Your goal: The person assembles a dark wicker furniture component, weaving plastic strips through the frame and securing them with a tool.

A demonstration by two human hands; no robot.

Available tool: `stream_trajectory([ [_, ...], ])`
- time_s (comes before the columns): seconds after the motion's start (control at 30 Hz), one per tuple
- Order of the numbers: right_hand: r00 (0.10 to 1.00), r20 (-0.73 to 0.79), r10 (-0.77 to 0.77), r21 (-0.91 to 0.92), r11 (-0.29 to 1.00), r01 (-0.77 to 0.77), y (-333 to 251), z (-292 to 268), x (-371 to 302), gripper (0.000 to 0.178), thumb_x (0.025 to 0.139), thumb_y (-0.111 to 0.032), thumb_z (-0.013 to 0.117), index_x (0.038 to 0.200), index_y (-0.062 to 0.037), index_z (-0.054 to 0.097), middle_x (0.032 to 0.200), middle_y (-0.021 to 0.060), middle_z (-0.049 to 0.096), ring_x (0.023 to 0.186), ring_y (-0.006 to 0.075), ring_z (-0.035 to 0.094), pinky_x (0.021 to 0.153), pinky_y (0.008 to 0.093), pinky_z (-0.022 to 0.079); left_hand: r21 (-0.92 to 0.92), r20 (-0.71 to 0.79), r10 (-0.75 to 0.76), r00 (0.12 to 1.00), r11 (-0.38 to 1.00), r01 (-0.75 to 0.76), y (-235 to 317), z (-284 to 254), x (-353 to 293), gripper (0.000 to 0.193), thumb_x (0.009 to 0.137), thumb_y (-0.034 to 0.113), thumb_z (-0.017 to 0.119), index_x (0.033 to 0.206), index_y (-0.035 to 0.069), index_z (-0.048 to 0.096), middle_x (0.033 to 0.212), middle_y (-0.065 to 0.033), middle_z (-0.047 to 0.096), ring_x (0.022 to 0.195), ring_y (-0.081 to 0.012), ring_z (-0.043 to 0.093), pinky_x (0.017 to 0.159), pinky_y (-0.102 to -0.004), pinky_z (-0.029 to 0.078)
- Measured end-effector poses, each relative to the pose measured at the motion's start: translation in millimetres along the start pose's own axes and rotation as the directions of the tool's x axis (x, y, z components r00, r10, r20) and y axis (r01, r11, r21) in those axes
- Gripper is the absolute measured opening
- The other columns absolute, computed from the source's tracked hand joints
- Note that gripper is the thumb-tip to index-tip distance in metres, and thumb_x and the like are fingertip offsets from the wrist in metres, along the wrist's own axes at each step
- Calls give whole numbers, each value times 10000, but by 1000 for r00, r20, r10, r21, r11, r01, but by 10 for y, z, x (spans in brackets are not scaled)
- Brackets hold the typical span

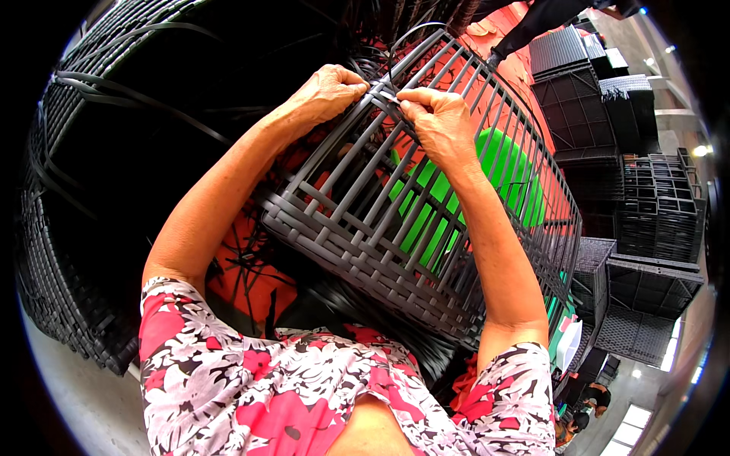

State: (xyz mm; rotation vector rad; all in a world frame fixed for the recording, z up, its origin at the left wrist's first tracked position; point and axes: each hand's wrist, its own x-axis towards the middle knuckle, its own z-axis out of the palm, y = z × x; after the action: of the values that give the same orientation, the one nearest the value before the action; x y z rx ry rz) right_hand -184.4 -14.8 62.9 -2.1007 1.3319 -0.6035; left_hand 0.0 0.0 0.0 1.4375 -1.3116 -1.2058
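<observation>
In front of me stands a dark grey wicker frame point(395, 285), its near end closely woven and its upper face a row of parallel slats with gaps. My left hand point(330, 93) pinches at the frame's far left edge, fingertips against the weave. Just to the right, my right hand point(441, 121) holds a flat grey strip point(391, 96) between thumb and fingers at the same spot. A thin dark strand point(392, 53) loops up from there over the far corner. The strip's full path through the weave is hidden by my fingers.
A large black woven piece point(57, 273) curves along my left. Below the slats show a bright green object point(506, 171) and red sheeting point(258, 292) strewn with dark strip scraps. Stacked black wicker frames point(582, 114) line the right. Another person's dark-clad leg point(532, 30) is at the top.
</observation>
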Motion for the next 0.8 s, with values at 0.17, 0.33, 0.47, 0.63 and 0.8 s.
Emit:
stream_trajectory([
  [0.17, 999, 48, 13, 103, 995, -18, 128, 10, 72, 212, 755, -117, 649, 947, -34, 682, 749, 107, 672, 665, 171, 639, 646, 293, 490, -89, 21, -22, 1000, 996, 24, 36, 38, -23, 228, 858, 215, 611, 932, 12, 685, 770, -4, 633, 718, -68, 567, 624, -211, 463],
  [0.33, 989, 107, 103, 37, 994, -108, -35, 12, 207, 211, 738, -120, 668, 918, -16, 632, 713, 100, 651, 668, 162, 628, 648, 304, 496, -290, -11, -105, 994, 952, 98, 97, -40, -18, 194, 788, 231, 680, 870, 56, 697, 729, -8, 626, 683, -99, 541, 625, -262, 399],
  [0.47, 993, 110, -30, -173, 984, 49, -10, -70, 288, 262, 784, -173, 661, 969, 5, 606, 728, 82, 643, 563, 118, 583, 493, 250, 447, -321, -66, -86, 994, 945, 60, 130, -47, 26, 159, 703, 227, 730, 818, 121, 704, 712, 6, 614, 691, -128, 513, 639, -333, 335],
  [0.63, 999, -21, -49, -280, 959, 41, -256, -518, 90, 281, 834, -271, 613, 975, -30, 647, 742, 84, 647, 660, 130, 605, 611, 274, 463, -129, -482, -12, 876, 990, -58, -61, -804, 152, 138, 751, 200, 694, 812, 77, 679, 785, -28, 627, 758, -174, 588, 660, -377, 498],
  [0.8, 935, -166, -313, -380, 895, 233, -72, -847, -265, 185, 830, -178, 600, 897, -17, 663, 790, 125, 653, 710, 226, 631, 674, 324, 487, 692, -697, 458, 552, 631, 351, -266, -1567, 3, 219, 813, 265, 529, 852, 83, 644, 830, -178, 658, 815, -399, 627, 720, -468, 491],
])
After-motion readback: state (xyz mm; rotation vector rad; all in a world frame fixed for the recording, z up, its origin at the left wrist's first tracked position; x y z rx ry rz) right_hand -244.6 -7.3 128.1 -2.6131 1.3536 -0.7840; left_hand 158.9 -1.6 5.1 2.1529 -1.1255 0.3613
